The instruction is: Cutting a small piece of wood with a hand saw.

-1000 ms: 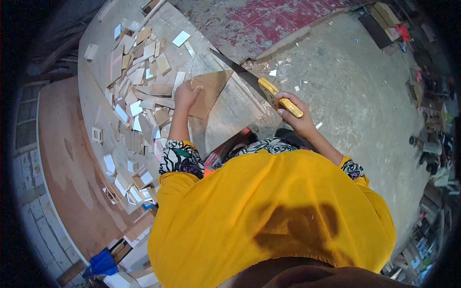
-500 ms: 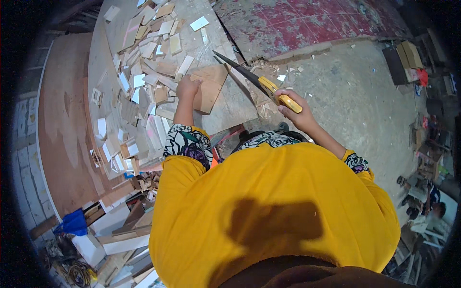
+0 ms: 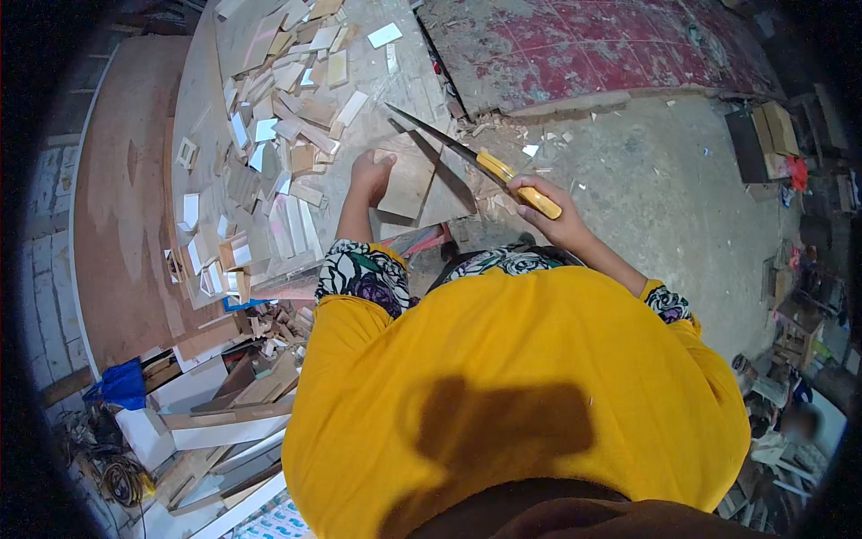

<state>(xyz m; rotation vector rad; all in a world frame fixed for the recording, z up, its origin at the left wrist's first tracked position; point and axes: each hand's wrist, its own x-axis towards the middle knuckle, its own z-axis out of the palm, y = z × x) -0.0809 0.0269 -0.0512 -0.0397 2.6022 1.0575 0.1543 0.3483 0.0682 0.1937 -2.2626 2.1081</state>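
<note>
My left hand [image 3: 370,173] presses down on a flat brown wooden piece [image 3: 407,184] lying on the grey worktable [image 3: 386,81], fingers curled over its left edge. My right hand [image 3: 541,211] grips the yellow handle of a hand saw [image 3: 467,154]. The saw's dark blade runs up and left across the top of the wooden piece. A yellow garment with patterned sleeves fills the lower middle of the view.
Many small offcuts of wood and white board [image 3: 269,144] litter the worktable's left part. A large brown plywood sheet [image 3: 117,207] lies further left. Scrap boards [image 3: 224,404] and a blue cloth [image 3: 121,384] pile at lower left. A red-stained slab [image 3: 584,45] and concrete floor [image 3: 664,198] lie right.
The view has shifted, so the table sits higher and more to the left. The saw blade has slid along the wooden piece while my left hand stayed on it.
</note>
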